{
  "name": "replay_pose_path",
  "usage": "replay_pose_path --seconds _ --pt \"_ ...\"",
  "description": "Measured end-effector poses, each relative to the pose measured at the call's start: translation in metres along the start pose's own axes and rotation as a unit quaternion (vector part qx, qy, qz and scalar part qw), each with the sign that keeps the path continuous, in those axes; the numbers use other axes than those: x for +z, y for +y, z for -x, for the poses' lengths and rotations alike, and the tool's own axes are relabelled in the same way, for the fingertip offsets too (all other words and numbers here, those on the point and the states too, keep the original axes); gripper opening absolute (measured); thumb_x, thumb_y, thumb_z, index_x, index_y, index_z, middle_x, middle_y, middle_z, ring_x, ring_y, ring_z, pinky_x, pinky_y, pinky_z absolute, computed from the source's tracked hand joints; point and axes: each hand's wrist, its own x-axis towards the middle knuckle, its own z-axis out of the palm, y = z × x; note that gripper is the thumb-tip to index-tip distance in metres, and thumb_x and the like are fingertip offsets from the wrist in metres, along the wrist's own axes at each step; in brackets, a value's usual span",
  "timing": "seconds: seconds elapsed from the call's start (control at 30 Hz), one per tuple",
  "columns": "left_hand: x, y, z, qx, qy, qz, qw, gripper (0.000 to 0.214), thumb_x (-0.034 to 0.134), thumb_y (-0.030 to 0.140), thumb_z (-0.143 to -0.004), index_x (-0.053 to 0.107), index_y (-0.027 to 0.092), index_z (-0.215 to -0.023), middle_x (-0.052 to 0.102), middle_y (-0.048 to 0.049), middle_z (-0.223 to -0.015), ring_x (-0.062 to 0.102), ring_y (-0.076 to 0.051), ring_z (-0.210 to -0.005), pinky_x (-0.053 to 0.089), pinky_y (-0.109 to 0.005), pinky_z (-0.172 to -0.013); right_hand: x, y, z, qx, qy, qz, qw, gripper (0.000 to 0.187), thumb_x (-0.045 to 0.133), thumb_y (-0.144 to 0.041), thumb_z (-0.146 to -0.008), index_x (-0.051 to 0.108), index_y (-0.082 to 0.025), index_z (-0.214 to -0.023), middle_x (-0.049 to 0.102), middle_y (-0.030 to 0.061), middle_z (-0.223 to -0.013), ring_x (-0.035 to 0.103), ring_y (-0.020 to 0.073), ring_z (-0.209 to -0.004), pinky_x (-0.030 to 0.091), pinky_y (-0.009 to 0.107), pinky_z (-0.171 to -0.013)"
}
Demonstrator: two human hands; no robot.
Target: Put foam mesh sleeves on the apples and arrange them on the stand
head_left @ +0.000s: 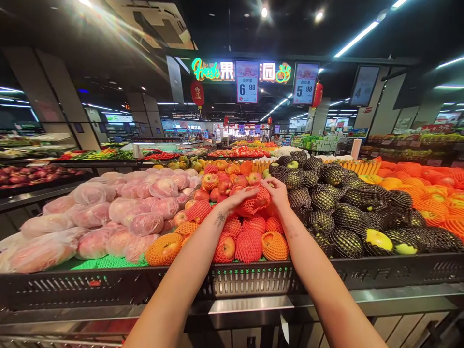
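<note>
Both my arms reach over a supermarket fruit stand. My left hand (237, 199) and my right hand (277, 191) are closed together on one apple in a red foam net (255, 204), held just above a heap of apples in red and orange nets (250, 241). Bare red apples (217, 186) lie just behind my hands. A small tattoo shows on my left wrist.
Bagged apples in clear plastic (119, 217) fill the left of the stand. Green fruit in black nets (344, 212) lie to the right, orange-netted fruit (435, 193) beyond. The stand's black slotted rim (108, 285) runs across the front. Price signs (247, 82) hang overhead.
</note>
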Motion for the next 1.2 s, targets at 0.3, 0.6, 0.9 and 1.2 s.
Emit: replay_pose_path --seconds 0.3,0.6,0.9,1.2 --pt "-0.006 0.008 0.003 0.033 -0.098 -0.088 0.991 0.048 0.089 0.034 -0.062 0.074 0.015 -0.104 0.078 -0.0052 -0.102 0.07 -0.019 -0.094 0.047 -0.037 -0.102 -0.004 -0.002 0.0 0.085 -0.075 -0.071 0.991 0.037 0.093 -0.049 -0.047 0.073 -0.022 -0.061 0.068 -0.0029 -0.068 0.059 0.0145 -0.067 0.048 0.032 -0.072" --pt "0.002 0.0 -0.003 0.069 -0.048 -0.111 0.99 0.049 0.087 0.043 -0.061 0.074 0.011 -0.096 0.076 -0.0055 -0.088 0.067 -0.018 -0.082 0.05 -0.036 -0.089 0.0 0.002 0.0 0.108 -0.009 -0.086 0.99 0.041 0.091 -0.053 -0.048 0.069 -0.021 -0.06 0.067 -0.0021 -0.065 0.058 0.0142 -0.063 0.048 0.03 -0.065" --pt "-0.004 0.002 -0.003 0.099 -0.011 -0.216 0.971 0.069 0.088 0.037 -0.059 0.066 0.013 -0.12 0.072 -0.0134 -0.122 0.067 -0.028 -0.11 0.048 -0.042 -0.103 -0.003 0.004 -0.001 0.119 -0.001 -0.077 0.99 0.043 0.091 -0.054 -0.049 0.067 -0.021 -0.062 0.065 -0.0038 -0.066 0.057 0.0131 -0.062 0.048 0.03 -0.066" --pt "-0.004 -0.001 -0.012 0.159 0.005 -0.111 0.981 0.054 0.083 0.042 -0.059 0.074 0.013 -0.103 0.077 -0.0106 -0.111 0.068 -0.029 -0.105 0.048 -0.042 -0.101 -0.002 0.006 -0.005 0.118 -0.02 -0.053 0.991 0.051 0.077 -0.071 -0.062 0.07 -0.022 -0.076 0.072 0.0014 -0.084 0.066 0.0186 -0.08 0.052 0.03 -0.073"
